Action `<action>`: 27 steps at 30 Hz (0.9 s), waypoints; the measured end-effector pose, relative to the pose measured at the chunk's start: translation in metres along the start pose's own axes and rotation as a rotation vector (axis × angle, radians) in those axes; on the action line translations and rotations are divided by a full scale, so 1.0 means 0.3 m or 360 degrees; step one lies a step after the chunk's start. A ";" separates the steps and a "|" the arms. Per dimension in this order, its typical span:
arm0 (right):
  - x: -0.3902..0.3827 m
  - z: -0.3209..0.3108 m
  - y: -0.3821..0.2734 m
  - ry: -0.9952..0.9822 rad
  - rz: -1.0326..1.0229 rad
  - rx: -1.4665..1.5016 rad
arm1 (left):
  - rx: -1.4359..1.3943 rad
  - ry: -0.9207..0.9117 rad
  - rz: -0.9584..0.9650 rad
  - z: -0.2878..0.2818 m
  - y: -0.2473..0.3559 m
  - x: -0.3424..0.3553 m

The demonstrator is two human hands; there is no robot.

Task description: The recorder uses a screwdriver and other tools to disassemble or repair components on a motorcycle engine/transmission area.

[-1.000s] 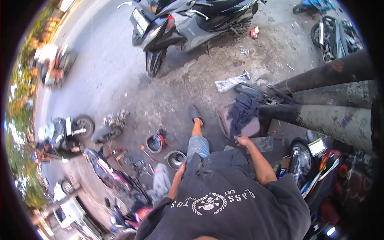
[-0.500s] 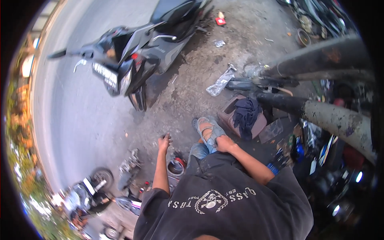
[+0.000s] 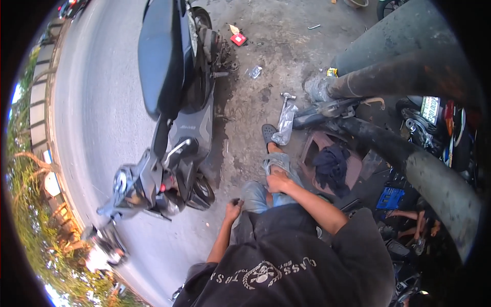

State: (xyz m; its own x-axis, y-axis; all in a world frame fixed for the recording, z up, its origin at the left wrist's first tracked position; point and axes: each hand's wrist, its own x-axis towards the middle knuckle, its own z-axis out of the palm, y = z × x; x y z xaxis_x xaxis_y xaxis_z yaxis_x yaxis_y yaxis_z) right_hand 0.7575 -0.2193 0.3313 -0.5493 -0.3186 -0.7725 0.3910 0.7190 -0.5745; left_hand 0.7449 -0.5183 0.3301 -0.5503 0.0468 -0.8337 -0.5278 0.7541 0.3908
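Note:
My left hand (image 3: pixel 234 209) hangs beside my left thigh, its fingers curled and dark at the tips. Whatever it holds, if anything, is too small to make out. In front of my jeans (image 3: pixel 254 197), my right hand (image 3: pixel 277 181) is closed; its fingers are partly hidden, so I cannot tell what is in them. One foot in a dark clog (image 3: pixel 269 134) is stretched forward. Just right of it lie a clear plastic bag (image 3: pixel 286 125) and a metal socket handle (image 3: pixel 287 96). A dark cloth (image 3: pixel 332 169) drapes over a pinkish-brown plastic stool (image 3: pixel 353 168).
A grey scooter (image 3: pixel 197 130) stands at my left beside the road (image 3: pixel 97 128). Thick poles (image 3: pixel 434 174) slant across the right. Beyond them are a blue crate (image 3: pixel 390 198), parked motorbikes (image 3: pixel 422 133) and another person's limbs (image 3: pixel 419 225). A small red box (image 3: pixel 238 39) lies ahead.
The view has turned, so the scooter now points toward me on the left. My left hand has come closer to my leg. A clog shows ahead, near the plastic bag.

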 end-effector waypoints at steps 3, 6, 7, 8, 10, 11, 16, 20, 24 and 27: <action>0.227 -0.074 0.117 0.0124 0.0150 0.0049 | 0.0766 0.0093 0.0085 -0.027 0.065 0.136; 0.405 0.005 0.268 0.0294 0.0467 0.0180 | 0.0810 0.0103 -0.0110 -0.053 0.185 0.274; 0.443 0.051 0.333 0.0213 0.0539 0.0271 | 0.0826 0.0085 -0.0130 -0.046 0.185 0.333; 0.488 0.062 0.373 0.0149 0.0599 0.0359 | 0.0481 -0.0011 -0.0203 -0.058 0.206 0.406; 0.576 0.107 0.453 0.0124 0.0456 0.0417 | -0.0007 -0.0080 -0.0382 -0.052 0.221 0.538; 0.615 0.118 0.503 0.0111 0.0296 0.0446 | 0.0068 -0.0097 -0.0277 -0.064 0.193 0.631; 0.675 0.043 0.397 -0.0237 -0.0121 0.0484 | 0.0170 0.0099 -0.0559 -0.063 -0.023 0.985; 0.727 0.094 0.469 -0.0298 -0.0295 0.0947 | 0.0255 0.0030 -0.0324 0.047 -0.291 1.304; 1.030 0.027 0.818 0.0757 0.0356 0.1807 | 0.0646 0.0009 -0.0365 0.119 -0.534 1.610; 1.349 0.028 1.052 0.1367 0.0712 0.1619 | 0.0734 0.0216 -0.0371 0.121 -0.735 1.845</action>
State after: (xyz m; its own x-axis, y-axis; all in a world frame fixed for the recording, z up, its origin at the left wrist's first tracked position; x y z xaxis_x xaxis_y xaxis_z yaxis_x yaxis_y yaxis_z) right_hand 0.6647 -0.1265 -0.1649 -0.3672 0.5531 -0.7478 0.8038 -0.2158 -0.5543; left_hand 0.5801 -0.6349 -0.2317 -0.5475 -0.2184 -0.8078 -0.3237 0.9455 -0.0363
